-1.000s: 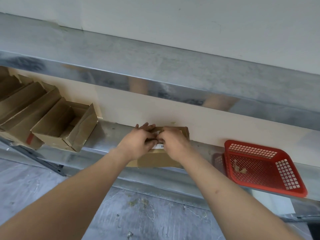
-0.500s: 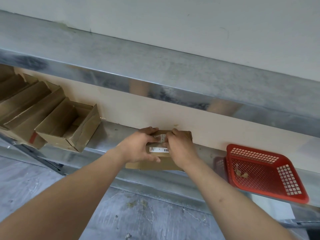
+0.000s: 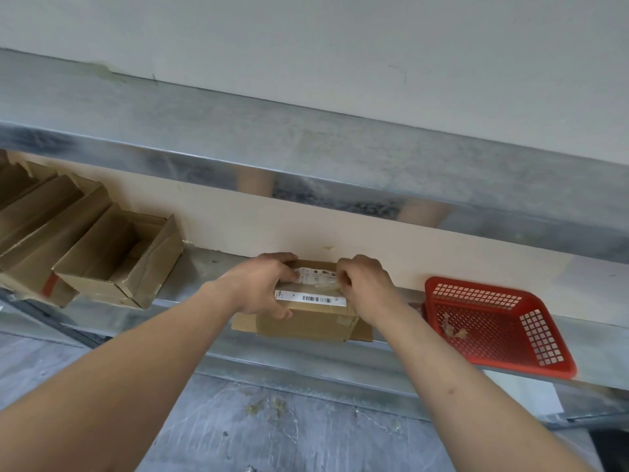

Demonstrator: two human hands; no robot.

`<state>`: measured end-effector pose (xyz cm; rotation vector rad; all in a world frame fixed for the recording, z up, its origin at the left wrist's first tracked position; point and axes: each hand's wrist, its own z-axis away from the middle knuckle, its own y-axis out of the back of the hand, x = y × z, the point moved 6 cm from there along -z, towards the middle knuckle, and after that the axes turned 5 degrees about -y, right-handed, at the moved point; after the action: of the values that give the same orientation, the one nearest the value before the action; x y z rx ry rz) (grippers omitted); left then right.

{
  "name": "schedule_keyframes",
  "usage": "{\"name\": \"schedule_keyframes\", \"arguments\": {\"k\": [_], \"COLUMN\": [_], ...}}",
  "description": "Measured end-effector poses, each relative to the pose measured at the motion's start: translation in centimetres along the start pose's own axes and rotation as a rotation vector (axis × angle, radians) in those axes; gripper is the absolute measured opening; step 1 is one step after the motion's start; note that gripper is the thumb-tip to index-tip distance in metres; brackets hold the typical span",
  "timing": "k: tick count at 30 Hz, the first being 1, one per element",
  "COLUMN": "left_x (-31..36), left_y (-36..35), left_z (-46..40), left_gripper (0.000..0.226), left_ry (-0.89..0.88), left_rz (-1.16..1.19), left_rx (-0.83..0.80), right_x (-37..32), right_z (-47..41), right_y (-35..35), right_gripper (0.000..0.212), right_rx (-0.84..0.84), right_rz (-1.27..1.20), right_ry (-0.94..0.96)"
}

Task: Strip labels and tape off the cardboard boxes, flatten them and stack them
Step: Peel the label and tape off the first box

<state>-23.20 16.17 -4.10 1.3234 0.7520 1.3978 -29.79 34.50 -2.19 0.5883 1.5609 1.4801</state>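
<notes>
- A pale wall [image 3: 340,46] fills the top of my view, with a grey metal ledge [image 3: 306,144] running across below it.
- Beneath that, a cream panel backs the metal shelf [image 3: 211,267] I am working at; the grey, stained floor [image 3: 272,430] lies under it.
- Open, empty cardboard boxes [image 3: 112,264] sit in a row at the shelf's left end.
- A red plastic basket [image 3: 503,362] lies tilted on the shelf at the right, with paper scraps inside.
- The small cardboard box [image 3: 306,321] stands on the shelf between them.
- My left hand [image 3: 258,287] grips the box's left side.
- My right hand [image 3: 367,284] is curled, pinching at the tape by the white barcode labels [image 3: 309,297] on top.
</notes>
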Motion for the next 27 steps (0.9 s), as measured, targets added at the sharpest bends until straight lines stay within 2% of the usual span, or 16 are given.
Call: {"name": "schedule_keyframes", "arguments": {"k": [3, 6, 8, 12, 16, 21, 27], "left_x": [0.8, 1.6, 1.9, 2.1, 1.6, 2.0, 1.9], "left_y": [-0.1, -0.6, -0.8, -1.4, -2.4, -2.2, -1.9], "left_z": [-0.5, -0.7, -0.7, -0.4, 0.1, 0.3, 0.2], "left_gripper": [0.083, 0.083, 0.078, 0.068, 0.069, 0.070, 0.075], "left_ry": [-0.003, 0.010, 0.014, -0.004, 0.023, 0.021, 0.041], "left_rz": [-0.012, -0.026, -0.012, 0.056, 0.131, 0.177, 0.151], "left_rx": [-0.019, -0.045, -0.036, 0.009, 0.056, 0.102, 0.052], "right_x": [-0.4, -2.1, -2.8, -1.9, -1.7, -1.5, -1.0], "right_z": [-0.2, -0.2, -0.1, -0.6, -0.7, -0.5, -0.7], "right_y": [0.2, -0.9, -1.0, -0.9, -2.1, -2.6, -2.8], "right_gripper": [0.016, 0.021, 0.024, 0.025, 0.023, 0.011, 0.006], "right_rx": [0.046, -0.058, -0.060, 0.004, -0.023, 0.019, 0.022], "right_rz": [-0.076, -0.105, -0.184, -0.412, -0.372, -0.412, -0.318], "right_ry": [0.021, 0.119, 0.129, -0.067, -0.133, -0.173, -0.291]}}
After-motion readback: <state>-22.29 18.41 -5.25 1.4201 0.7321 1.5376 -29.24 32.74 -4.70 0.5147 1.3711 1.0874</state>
